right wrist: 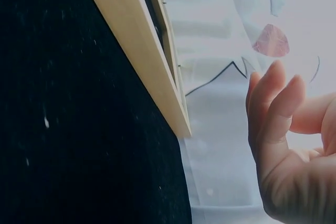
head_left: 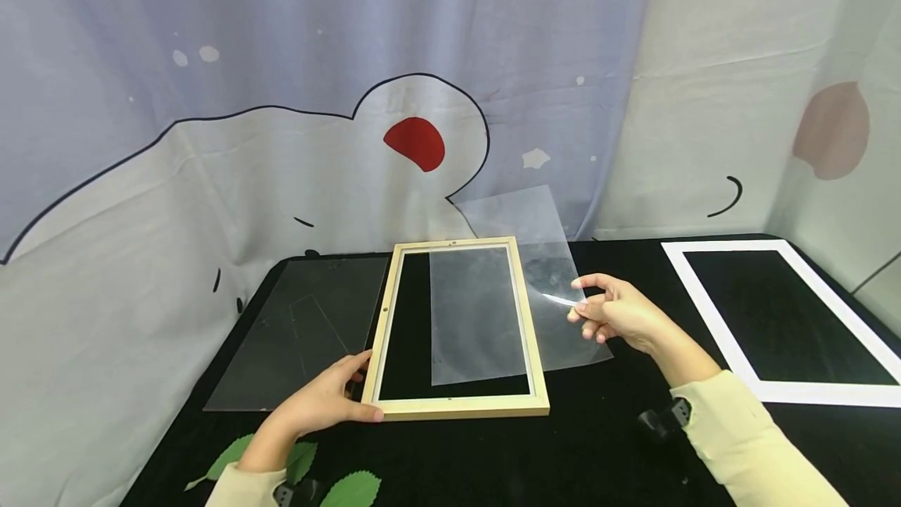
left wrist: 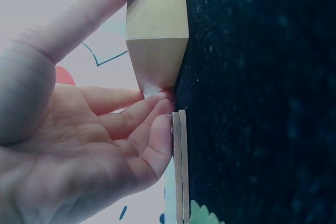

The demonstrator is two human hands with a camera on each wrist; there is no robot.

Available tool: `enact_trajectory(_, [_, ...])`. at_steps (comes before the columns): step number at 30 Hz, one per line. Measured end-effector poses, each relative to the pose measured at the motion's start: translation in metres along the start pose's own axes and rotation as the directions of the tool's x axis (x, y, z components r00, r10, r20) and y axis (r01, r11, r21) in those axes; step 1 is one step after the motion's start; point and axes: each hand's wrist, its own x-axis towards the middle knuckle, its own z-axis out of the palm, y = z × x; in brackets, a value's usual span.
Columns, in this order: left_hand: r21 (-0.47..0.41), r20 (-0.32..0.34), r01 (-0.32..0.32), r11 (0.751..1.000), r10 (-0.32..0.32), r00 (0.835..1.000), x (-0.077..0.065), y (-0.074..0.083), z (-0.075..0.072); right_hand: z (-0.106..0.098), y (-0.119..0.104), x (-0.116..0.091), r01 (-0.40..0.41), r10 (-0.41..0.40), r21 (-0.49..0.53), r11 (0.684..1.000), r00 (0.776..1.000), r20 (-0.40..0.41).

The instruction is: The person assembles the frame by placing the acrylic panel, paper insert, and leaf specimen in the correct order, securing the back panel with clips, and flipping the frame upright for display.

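Note:
A pale wooden picture frame (head_left: 538, 350) lies near the middle of the black table. My left hand (head_left: 320, 405) grips its lower left corner; in the left wrist view the thumb rests on the wooden frame (left wrist: 157, 14) and fingertips touch its end. My right hand (head_left: 619, 315) pinches the right edge of a clear plastic sheet (head_left: 559, 257) between thumb and fingers. That sheet is tilted and overlaps the frame's opening and right side. The right wrist view shows the right hand (right wrist: 286, 145) beside the frame (right wrist: 142, 51), with the sheet barely visible.
Left of the frame lies a dark, flat panel (head_left: 267, 335). A white mat border (head_left: 718, 315) with a large opening lies at the right. Green leaves (head_left: 354, 490) are at the near left. A printed curtain (head_left: 317, 194) hangs behind the table.

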Motion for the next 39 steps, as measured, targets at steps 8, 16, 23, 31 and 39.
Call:
enact_trajectory(8, [-0.001,0.012,-0.015,1.0,0.016,1.0,0.003,-0.001,-0.001,0.014,0.001,0.008,0.001,-0.001,0.013,1.0,1.0,-0.008])
enact_trajectory(16, [-0.004,0.006,-0.009,1.0,0.009,1.0,0.004,-0.001,-0.001,0.028,0.003,0.016,-0.019,0.02,0.03,0.999,0.999,-0.029])
enact_trajectory(23, [-0.002,-0.003,0.009,1.0,-0.009,1.0,0.004,0.0,0.0,0.042,0.005,0.021,-0.033,0.035,0.045,0.998,0.998,-0.05])
enact_trajectory(31, [-0.014,0.005,0.013,1.0,-0.013,1.0,0.003,0.0,-0.001,0.059,0.01,0.025,-0.059,0.066,0.093,0.994,0.994,-0.082])
enact_trajectory(39, [-0.005,0.01,0.017,1.0,-0.017,1.0,0.002,-0.002,0.0,0.071,0.015,0.028,-0.058,0.065,0.095,0.994,0.995,-0.075])
